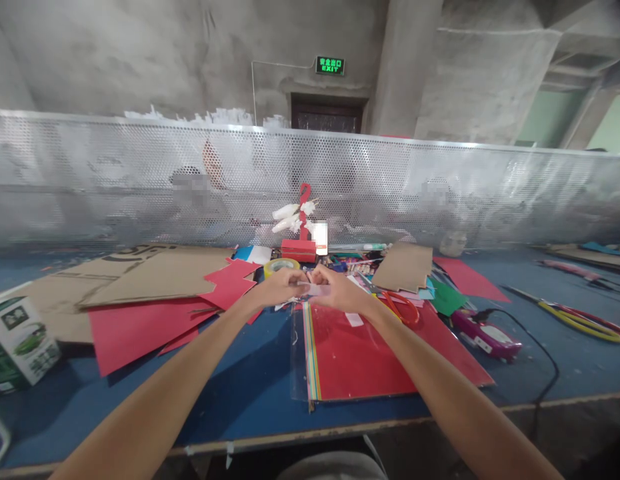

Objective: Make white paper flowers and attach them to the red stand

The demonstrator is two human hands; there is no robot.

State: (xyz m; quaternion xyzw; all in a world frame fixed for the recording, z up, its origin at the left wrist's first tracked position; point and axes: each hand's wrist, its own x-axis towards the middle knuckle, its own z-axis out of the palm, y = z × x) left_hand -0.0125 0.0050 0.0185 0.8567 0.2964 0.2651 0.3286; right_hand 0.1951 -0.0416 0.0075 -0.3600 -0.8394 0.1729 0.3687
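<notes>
A small pale pink piece of paper (319, 290) is stretched between my two hands above the middle of the table. My left hand (280, 289) pinches its left end. On the other side, my right hand (335, 287) is closed on the paper, its fingers curled towards the left ones. Below them lies a stack of red paper (360, 360) in a clear sleeve, with striped coloured edges on its left. Another pale pink scrap (355, 320) rests on that stack. Just behind my left hand is a roll of yellow tape (281, 265).
Brown cardboard (150, 280) and red sheets (135, 333) lie left, near a green-and-white carton (23, 343). Red-handled scissors (403, 308), a purple power strip (487, 335) and yellow-and-red-handled scissors (575, 313) are right. A red stand with white flowers (299, 220) stands before the perforated metal panel (230, 173).
</notes>
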